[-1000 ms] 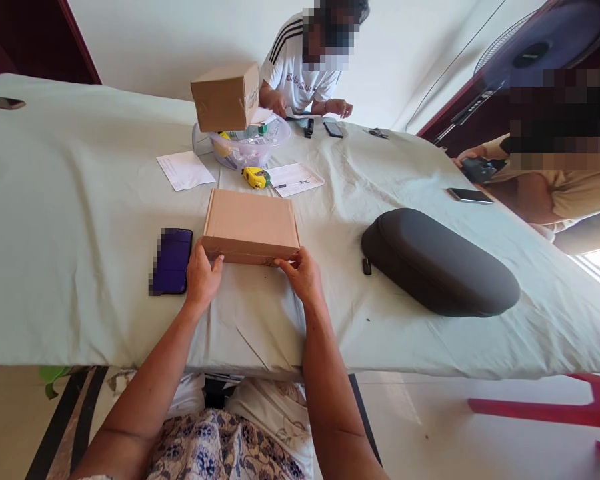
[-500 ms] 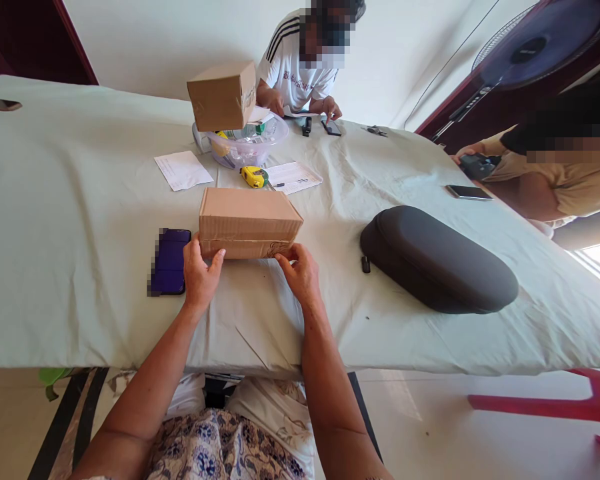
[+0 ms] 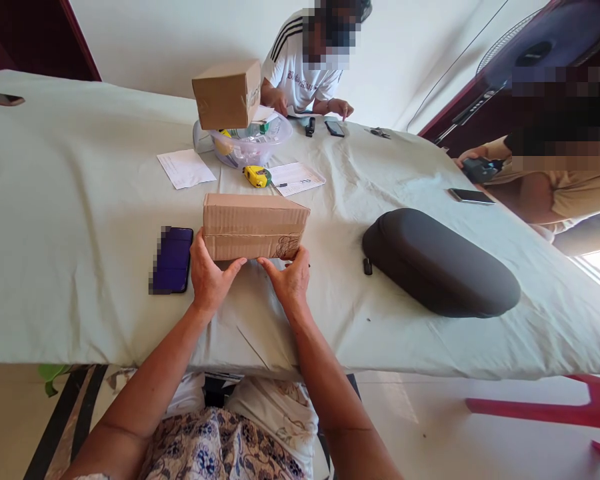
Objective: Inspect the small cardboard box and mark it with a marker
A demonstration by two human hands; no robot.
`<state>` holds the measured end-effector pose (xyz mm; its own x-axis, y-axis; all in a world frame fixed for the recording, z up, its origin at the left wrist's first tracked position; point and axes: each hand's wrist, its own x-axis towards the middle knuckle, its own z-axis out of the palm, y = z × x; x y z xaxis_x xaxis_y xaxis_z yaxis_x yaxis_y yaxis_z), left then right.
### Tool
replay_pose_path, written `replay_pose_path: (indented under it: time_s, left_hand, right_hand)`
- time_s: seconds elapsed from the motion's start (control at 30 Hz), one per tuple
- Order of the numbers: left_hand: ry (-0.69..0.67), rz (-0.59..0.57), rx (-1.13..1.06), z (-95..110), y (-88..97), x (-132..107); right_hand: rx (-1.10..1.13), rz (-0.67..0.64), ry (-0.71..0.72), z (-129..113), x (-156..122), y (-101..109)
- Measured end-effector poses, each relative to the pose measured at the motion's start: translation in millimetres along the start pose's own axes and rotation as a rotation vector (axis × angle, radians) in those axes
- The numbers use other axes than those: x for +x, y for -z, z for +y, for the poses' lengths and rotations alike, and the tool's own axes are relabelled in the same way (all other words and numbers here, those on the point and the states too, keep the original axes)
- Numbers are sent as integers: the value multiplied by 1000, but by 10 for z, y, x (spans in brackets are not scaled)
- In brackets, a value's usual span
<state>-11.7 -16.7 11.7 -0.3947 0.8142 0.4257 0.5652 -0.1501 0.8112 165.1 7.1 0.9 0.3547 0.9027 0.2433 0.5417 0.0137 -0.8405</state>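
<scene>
I am gripping one cardboard box (image 3: 253, 227) between two hands, my left hand (image 3: 211, 275) closing round its left end and my right hand (image 3: 291, 275) round its lower right corner, both thumbs lying along the bottom edge. I am holding it in front of me over the table (image 3: 105, 267), tilted so that its long side is facing me; whether its underside is touching the cloth I cannot tell. The cardboard is showing fine ridges, a seam is running across the side, and a dark scribble is marking the right end.

Just beside my left hand one phone (image 3: 175, 260) is lying flat, the nearest obstacle. To my right one smooth, dark, rounded case (image 3: 440, 263) is taking up much space, a small black piece (image 3: 367, 267) sitting by its end. Beyond the box, one yellow tape measure (image 3: 257, 176) is resting between two papers, the left sheet (image 3: 186, 169) and the right sheet (image 3: 305, 179), a pen (image 3: 281, 185) lying on the latter. Behind them a second box (image 3: 223, 100) is sitting on a clear plastic basin (image 3: 253, 159), partly hiding it. Two other people are sitting around the table, one (image 3: 300, 67) opposite, one (image 3: 535, 193) at the right.
</scene>
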Motion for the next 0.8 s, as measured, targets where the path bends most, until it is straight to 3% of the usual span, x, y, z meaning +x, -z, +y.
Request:
replay_pose_path:
  time_s: [0.33,0.57,0.8]
  left_hand:
    - [72,25,-114,-66,19,61]
    - [90,-91,-323,-36,26,41]
    - [-13,-174,-259,36,114,-4]
  right_hand:
    - [280,46,181,19,98,126]
    - [368,300,316,-11,117,238]
    - [325,548,331,-27,169,308]
